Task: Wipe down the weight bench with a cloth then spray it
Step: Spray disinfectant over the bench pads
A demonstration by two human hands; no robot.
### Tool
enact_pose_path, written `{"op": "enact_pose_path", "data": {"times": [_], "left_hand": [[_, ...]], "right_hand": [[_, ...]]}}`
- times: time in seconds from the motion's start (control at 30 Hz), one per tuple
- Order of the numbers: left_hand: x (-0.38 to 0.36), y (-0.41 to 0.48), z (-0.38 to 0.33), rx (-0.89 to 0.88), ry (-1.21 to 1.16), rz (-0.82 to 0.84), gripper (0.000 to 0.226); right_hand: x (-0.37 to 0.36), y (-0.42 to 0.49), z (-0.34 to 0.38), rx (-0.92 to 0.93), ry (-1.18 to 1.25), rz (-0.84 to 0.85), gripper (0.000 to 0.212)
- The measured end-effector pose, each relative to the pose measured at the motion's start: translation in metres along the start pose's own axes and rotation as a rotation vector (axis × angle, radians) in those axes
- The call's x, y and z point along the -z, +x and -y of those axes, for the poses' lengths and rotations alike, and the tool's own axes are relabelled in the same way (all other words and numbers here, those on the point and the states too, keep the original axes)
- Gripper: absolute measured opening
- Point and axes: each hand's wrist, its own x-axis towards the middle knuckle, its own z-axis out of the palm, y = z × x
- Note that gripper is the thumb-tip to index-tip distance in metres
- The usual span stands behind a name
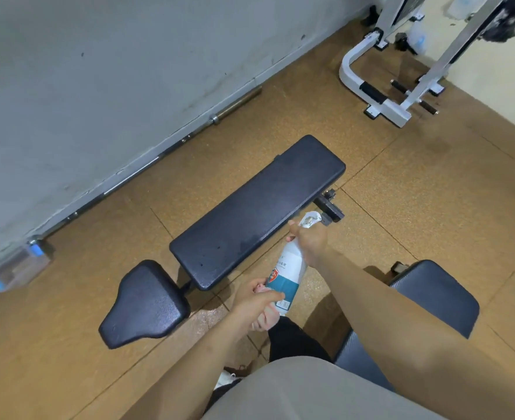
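The weight bench's long black pad (259, 207) runs diagonally across the middle of the floor, with its separate seat pad (144, 304) at the lower left. A white spray bottle (286, 274) with a teal and red label is tilted over the bench's near edge. My right hand (310, 241) grips its neck just below the spray head, which points toward the pad. My left hand (259, 301) holds the bottle's base together with a pale cloth (265, 321) bunched under the fingers.
A barbell (159, 159) lies along the grey wall. A clear box with blue parts (17, 268) sits at the left by the wall. A white exercise frame (395, 86) stands at the upper right. Another dark padded bench (431, 298) is close on my right.
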Motion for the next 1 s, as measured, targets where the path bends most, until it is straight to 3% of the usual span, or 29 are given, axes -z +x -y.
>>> {"op": "enact_pose_path", "data": {"times": [0.23,0.43,0.6,1.0], "left_hand": [[0.068,-0.049,0.092,0.022,-0.170,-0.062,0.040],[0.123,-0.094,0.184,0.020,-0.320,-0.186,0.043],[0.161,-0.131,0.247,0.066,-0.447,-0.177,0.040],[0.176,-0.170,0.331,0.090,-0.679,-0.242,0.042]], "right_hand": [[-0.081,-0.061,-0.069,-0.019,-0.177,0.070,0.025],[-0.148,-0.120,-0.145,0.033,-0.247,0.141,0.032],[-0.191,-0.165,-0.198,-0.020,-0.289,0.160,0.036],[-0.243,-0.216,-0.268,0.002,-0.489,0.229,0.034]]}}
